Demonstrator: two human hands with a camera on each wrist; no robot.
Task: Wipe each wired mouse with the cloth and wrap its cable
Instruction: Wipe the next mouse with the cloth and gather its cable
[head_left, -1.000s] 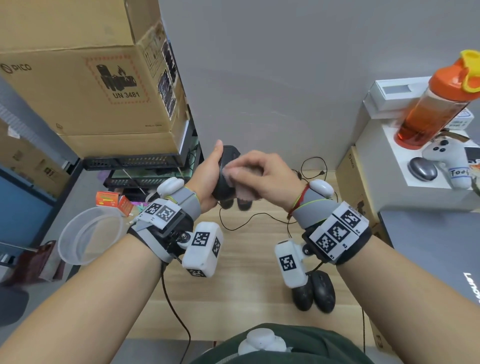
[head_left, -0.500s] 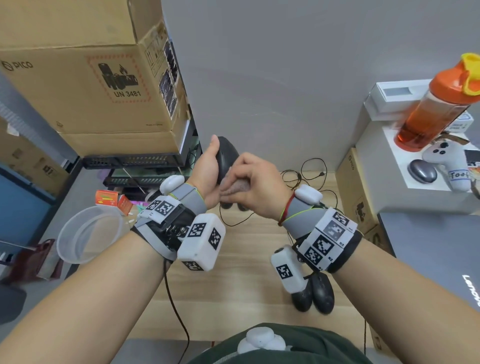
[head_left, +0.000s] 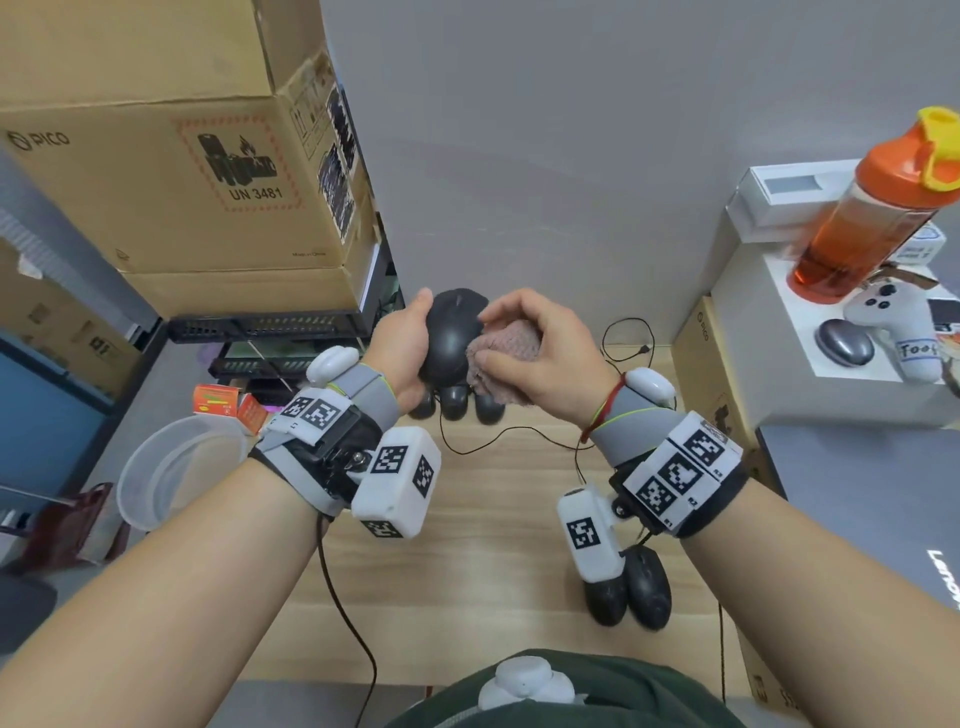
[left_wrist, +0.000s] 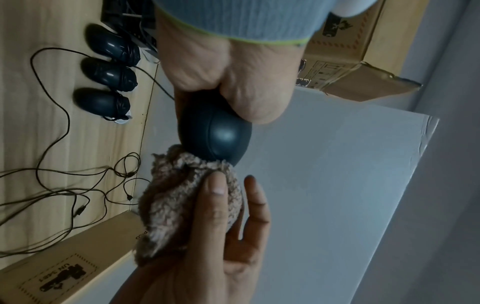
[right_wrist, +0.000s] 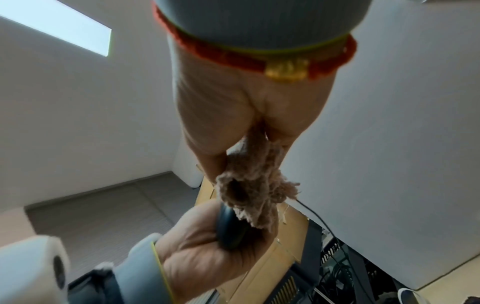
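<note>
Your left hand (head_left: 400, 348) grips a black wired mouse (head_left: 452, 338) held up off the tabletop (head_left: 493, 571), thumb along its 9 o'clock side, fingers curled under it. In the left wrist view the palm wraps the mouse's rear and the rounded shell pokes out past it. Your right hand (head_left: 545, 358) is bunched around a brownish fluffy cloth (head_left: 506, 345), thumb and fingers pinching it, w/ the cloth pressed against the mouse's 3 o'clock flank. Right wrist view shows the cloth wad hanging from the fingers and touching the mouse edge.

Directly below the held mouse, at approx. the 12 o'clock end of the tabletop, three black mice (head_left: 457, 402) sit side by side; in the left wrist view each has its cable wound round the body. A loose thin cable (head_left: 519, 431) trails across the wood from there toward 3 o'clock, where more slack cable loops near the wall. Two more black mice (head_left: 631, 590) lie touching each other at about 4 o'clock, partly behind your right wrist cam.

Big cardboard boxes (head_left: 171, 171) stack at 10 o'clock, a clear plastic tub (head_left: 171, 473) at 9 o'clock. At 2 o'clock a white box holds an orange bottle (head_left: 872, 208), a white controller (head_left: 893, 322) and a grey mouse (head_left: 844, 343). A laptop lid (head_left: 857, 509) is at 3 o'clock.
</note>
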